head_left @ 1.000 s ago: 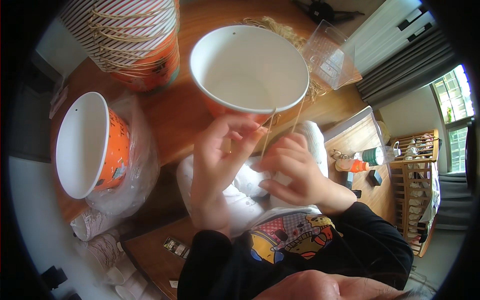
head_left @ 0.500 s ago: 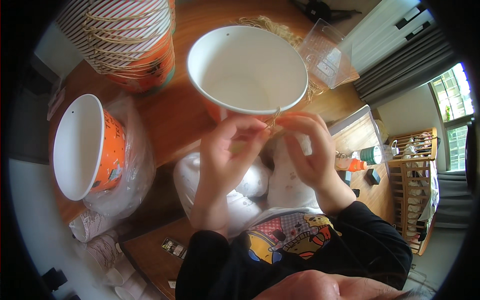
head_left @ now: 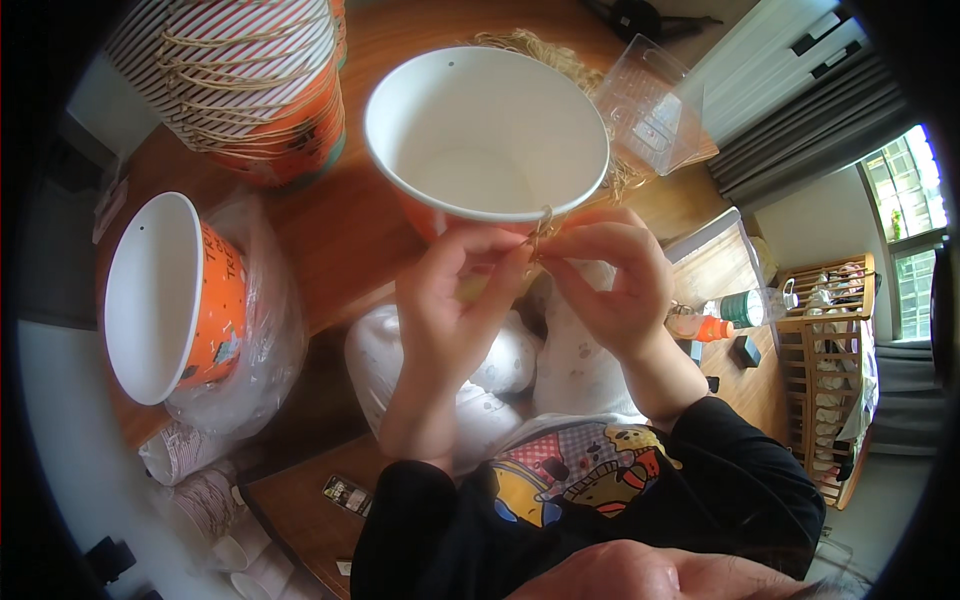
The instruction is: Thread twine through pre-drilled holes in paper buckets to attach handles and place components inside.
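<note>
Left hand (head_left: 450, 290): thumb and finger pinch tan cord (head_left: 546, 222) | right hand (head_left: 625, 285): same pinch, just beside | cord: at near rim of white-lined orange bucket (head_left: 475, 125), by table (head_left: 340, 235)'s near edge | second bucket (head_left: 218, 310): table's near-left corner

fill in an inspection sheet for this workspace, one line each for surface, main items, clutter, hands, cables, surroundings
Surface: brown wooden table.
Main items: bucket, white inside and orange outside; string at its near rim.
Clutter: bucket stack with strings, top left; side bucket, tipped, against a plastic bag; string bundle and clear box beyond the bucket.
Hands: left hand and right hand close together, fingers of both pinching the string.
Cables: nothing seen near the hands.
Surroundings: window, dark curtain, slatted wooden frame and orange bottle, all to the right.
</note>
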### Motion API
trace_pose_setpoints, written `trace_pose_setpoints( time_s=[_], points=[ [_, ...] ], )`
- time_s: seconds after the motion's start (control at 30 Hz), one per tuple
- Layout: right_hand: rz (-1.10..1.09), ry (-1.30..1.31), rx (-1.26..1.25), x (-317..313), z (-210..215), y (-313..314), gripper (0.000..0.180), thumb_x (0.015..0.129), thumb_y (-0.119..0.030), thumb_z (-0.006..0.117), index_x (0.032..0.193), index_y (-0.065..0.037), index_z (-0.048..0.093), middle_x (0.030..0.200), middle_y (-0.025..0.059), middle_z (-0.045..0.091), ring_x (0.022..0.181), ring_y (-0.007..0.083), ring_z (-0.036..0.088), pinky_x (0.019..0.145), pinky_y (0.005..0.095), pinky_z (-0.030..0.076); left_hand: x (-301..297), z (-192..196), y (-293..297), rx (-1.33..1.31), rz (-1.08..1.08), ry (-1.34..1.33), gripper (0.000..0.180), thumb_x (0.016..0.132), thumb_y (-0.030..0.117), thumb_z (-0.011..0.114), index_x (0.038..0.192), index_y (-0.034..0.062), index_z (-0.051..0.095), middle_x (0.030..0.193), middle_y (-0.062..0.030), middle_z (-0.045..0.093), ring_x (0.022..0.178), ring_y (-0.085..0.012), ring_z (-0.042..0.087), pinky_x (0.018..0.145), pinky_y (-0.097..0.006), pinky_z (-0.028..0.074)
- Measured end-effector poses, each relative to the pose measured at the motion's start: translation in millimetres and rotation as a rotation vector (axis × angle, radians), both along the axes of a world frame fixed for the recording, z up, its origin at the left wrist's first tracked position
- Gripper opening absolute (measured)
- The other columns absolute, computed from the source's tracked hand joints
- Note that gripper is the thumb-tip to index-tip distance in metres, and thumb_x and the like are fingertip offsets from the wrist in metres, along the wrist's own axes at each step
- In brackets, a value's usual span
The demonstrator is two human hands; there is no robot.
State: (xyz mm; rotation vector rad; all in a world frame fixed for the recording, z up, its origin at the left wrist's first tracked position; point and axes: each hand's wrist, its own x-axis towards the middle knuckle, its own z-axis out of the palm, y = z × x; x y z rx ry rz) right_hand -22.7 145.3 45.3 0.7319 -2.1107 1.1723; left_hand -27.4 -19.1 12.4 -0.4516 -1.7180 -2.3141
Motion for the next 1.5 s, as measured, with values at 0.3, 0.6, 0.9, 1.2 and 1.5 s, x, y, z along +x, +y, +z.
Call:
trace_pose_setpoints(
  time_s=[0.3, 0.6, 0.9, 1.2, 1.5],
  points=[
    [-0.011, 0.048, 0.009, -16.2, -2.8, 0.4, 0.035, 0.070, 0.008, 0.077, 0.100, -0.004, 0.064, 0.092, 0.0057, 0.070, 0.082, 0.0206, 0.064, 0.070, 0.0303, 0.052, -7.6, 5.6, -2.5, 0.018, 0.057, 0.040, 0.012, 0.093, 0.006, 0.065, 0.102, -0.0023, 0.066, 0.097, -0.0094, 0.072, 0.089, -0.0126, 0.067, 0.078, -0.024, 0.051],
    [0.080, -0.028, -0.084, -17.2, -3.6, -7.9, 0.032, 0.074, 0.010, 0.075, 0.100, -0.003, 0.062, 0.094, 0.0065, 0.070, 0.086, 0.0193, 0.066, 0.075, 0.0287, 0.052, -12.7, 3.9, -9.2, 0.002, 0.029, 0.093, 0.022, 0.091, 0.003, 0.063, 0.113, -0.0015, 0.065, 0.102, -0.0102, 0.071, 0.092, -0.0148, 0.066, 0.082, -0.025, 0.051],
    [0.138, -0.118, -0.191, -20.5, -5.1, -14.7, 0.032, 0.075, 0.010, 0.073, 0.103, -0.002, 0.061, 0.098, 0.0091, 0.069, 0.089, 0.0171, 0.068, 0.075, 0.0272, 0.054, -16.0, 2.0, -11.6, -0.082, 0.118, 0.203, 0.033, 0.085, 0.005, 0.068, 0.118, 0.0020, 0.062, 0.108, -0.0075, 0.060, 0.098, -0.0155, 0.057, 0.089, -0.029, 0.044],
    [0.141, -0.015, 0.022, -23.1, 2.8, -15.0, 0.036, 0.071, 0.007, 0.075, 0.103, -0.004, 0.064, 0.090, 0.0068, 0.068, 0.082, 0.0190, 0.066, 0.069, 0.0286, 0.053, -16.8, 1.6, -13.1, -0.104, 0.097, 0.227, 0.025, 0.082, 0.003, 0.072, 0.106, 0.0025, 0.066, 0.104, -0.0068, 0.059, 0.100, -0.0169, 0.057, 0.087, -0.028, 0.045],
    [0.109, 0.112, 0.028, -22.3, 5.8, -19.7, 0.035, 0.071, 0.006, 0.077, 0.102, -0.005, 0.066, 0.090, 0.0045, 0.068, 0.080, 0.0182, 0.063, 0.069, 0.0287, 0.049, -8.3, 4.6, -18.6, -0.006, 0.060, 0.012, 0.013, 0.082, 0.001, 0.072, 0.094, 0.0009, 0.069, 0.091, -0.0078, 0.070, 0.086, -0.0157, 0.066, 0.081, -0.027, 0.049]
  ],
)
